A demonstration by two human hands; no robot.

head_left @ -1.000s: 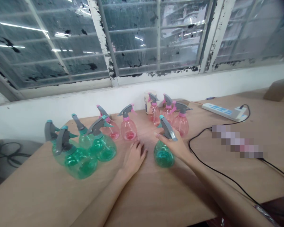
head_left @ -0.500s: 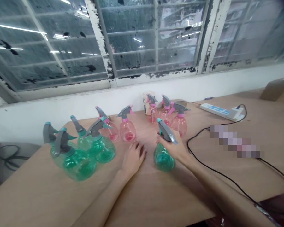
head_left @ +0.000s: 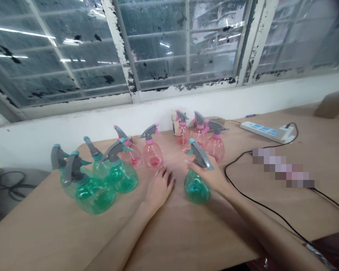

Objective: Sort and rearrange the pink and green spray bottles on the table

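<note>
My right hand (head_left: 213, 176) is around the neck of a green spray bottle (head_left: 197, 190) with a grey and teal trigger head. The bottle is on the table, its fingers' far tips showing slightly apart beyond the neck. My left hand (head_left: 158, 186) lies flat on the table, fingers stretched forward, holding nothing. Just beyond its fingertips stands a pink spray bottle (head_left: 152, 155). Several green spray bottles (head_left: 94, 195) are grouped to its left. More pink spray bottles (head_left: 214, 148) stand behind my right hand.
A white power strip (head_left: 267, 131) lies at the back right, and a black cable (head_left: 254, 201) runs across the table's right side. A blurred-out item (head_left: 282, 167) lies beside the cable. A cardboard box (head_left: 332, 103) sits at the far right. The windowed wall (head_left: 107, 116) bounds the back.
The fingers of my right hand have loosened and spread a little at the bottle's neck. My left hand and the other bottles stay in place; the view shifts slightly.
</note>
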